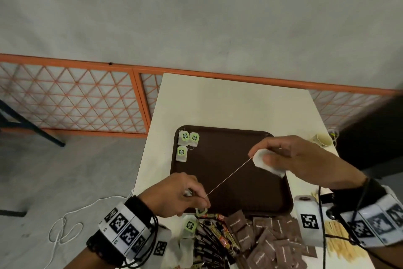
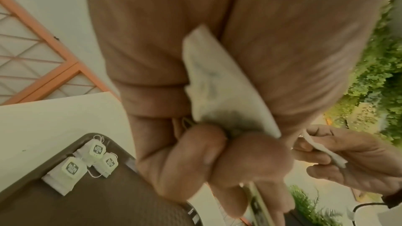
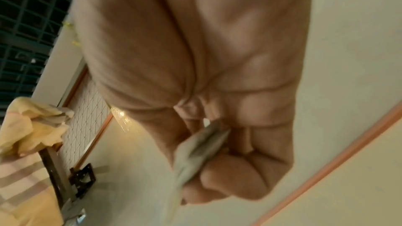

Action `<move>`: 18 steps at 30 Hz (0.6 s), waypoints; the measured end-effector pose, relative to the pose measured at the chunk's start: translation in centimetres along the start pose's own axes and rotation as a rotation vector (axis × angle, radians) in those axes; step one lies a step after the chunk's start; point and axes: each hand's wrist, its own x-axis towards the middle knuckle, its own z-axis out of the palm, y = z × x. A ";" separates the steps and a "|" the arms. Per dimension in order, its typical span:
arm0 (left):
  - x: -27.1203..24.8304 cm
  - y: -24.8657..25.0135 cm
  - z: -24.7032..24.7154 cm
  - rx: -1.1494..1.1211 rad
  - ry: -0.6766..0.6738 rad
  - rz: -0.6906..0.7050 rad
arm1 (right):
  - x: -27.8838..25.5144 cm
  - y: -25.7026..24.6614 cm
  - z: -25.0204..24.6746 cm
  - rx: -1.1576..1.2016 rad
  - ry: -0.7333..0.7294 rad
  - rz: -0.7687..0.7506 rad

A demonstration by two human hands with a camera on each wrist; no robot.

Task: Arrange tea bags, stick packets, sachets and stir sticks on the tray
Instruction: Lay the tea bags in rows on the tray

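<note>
A brown tray (image 1: 231,199) lies on the white table (image 1: 229,103), with three green-tagged tea bags (image 1: 185,144) in its far left corner. My right hand (image 1: 261,156) pinches a white tea bag (image 1: 268,164) above the tray's right side. Its thin string (image 1: 229,177) runs taut down to my left hand (image 1: 201,202), which pinches the string's end by the green tag (image 1: 201,211) at the tray's near edge. In the left wrist view my left hand (image 2: 228,152) also grips a second tea bag (image 2: 222,92) in its palm. The right wrist view shows the pinched tea bag (image 3: 200,147).
Along the table's front edge lie loose tea bags (image 1: 189,225), dark stick packets (image 1: 214,238), brown sachets (image 1: 272,242) and wooden stir sticks (image 1: 340,242). A white roll (image 1: 307,220) stands right of the tray. A paper cup (image 1: 322,139) sits at the far right.
</note>
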 end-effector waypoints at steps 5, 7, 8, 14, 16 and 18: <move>-0.4 0.4 -0.4 -0.185 -0.029 -0.002 | 1.4 2.0 1.7 -0.113 0.418 0.045; -0.4 0.4 -0.3 -0.324 0.044 -0.023 | 2.5 2.8 4.9 -0.041 0.515 0.070; -0.4 0.5 -0.1 -0.394 0.100 -0.041 | 3.1 3.3 7.0 0.021 0.516 0.088; 0.1 0.3 0.5 -0.506 0.386 -0.183 | 4.9 2.7 14.3 0.563 0.330 0.197; 0.1 0.0 0.3 -0.504 0.421 -0.208 | 4.7 1.8 14.6 0.594 0.255 0.145; 0.0 -0.5 0.2 -0.470 0.430 -0.214 | 4.7 1.3 14.8 0.566 0.188 0.100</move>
